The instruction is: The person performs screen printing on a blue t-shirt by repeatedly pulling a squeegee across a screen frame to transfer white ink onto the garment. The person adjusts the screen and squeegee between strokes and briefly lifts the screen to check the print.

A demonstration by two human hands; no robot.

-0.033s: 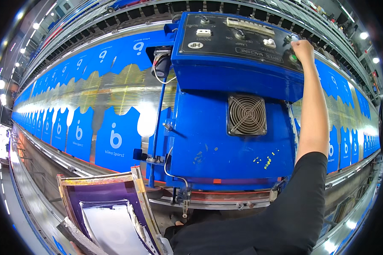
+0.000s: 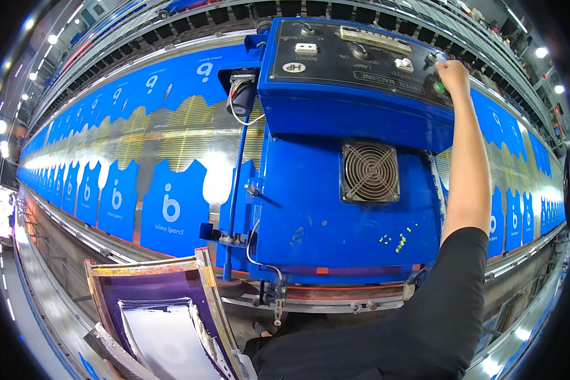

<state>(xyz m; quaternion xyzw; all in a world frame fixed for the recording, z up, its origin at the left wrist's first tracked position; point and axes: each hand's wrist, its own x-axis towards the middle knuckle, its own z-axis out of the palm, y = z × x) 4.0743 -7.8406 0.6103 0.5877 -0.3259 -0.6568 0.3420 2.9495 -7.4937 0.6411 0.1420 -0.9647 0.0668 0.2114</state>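
My right arm stretches over a blue wheeled machine [image 2: 351, 234], and my right hand [image 2: 454, 77] is at the right end of its black control panel [image 2: 329, 66]. The fingers are closed on a small switch [image 2: 438, 58], just above a green button [image 2: 438, 86]. At the lower left, a screen printing frame [image 2: 204, 269] with purple mesh is tilted up beside my body. White ink [image 2: 171, 335] covers its middle, and a squeegee [image 2: 117, 354] lies across its left side. Only a sliver of my left hand [image 2: 113, 370] shows below the squeegee; its fingers are mostly hidden.
Blue fabric pieces [image 2: 171, 206] with white printed logos lie in two rows along a long metal table [image 2: 149, 180], on both sides of the machine. A rail [image 2: 335, 307] runs along the table's near edge. A motor with a cable [image 2: 240, 95] sticks out at the machine's left.
The blue machine has shifted very slightly to the right against the fabric pieces. My right hand stays at the panel's switch, and the screen printing frame keeps its place.
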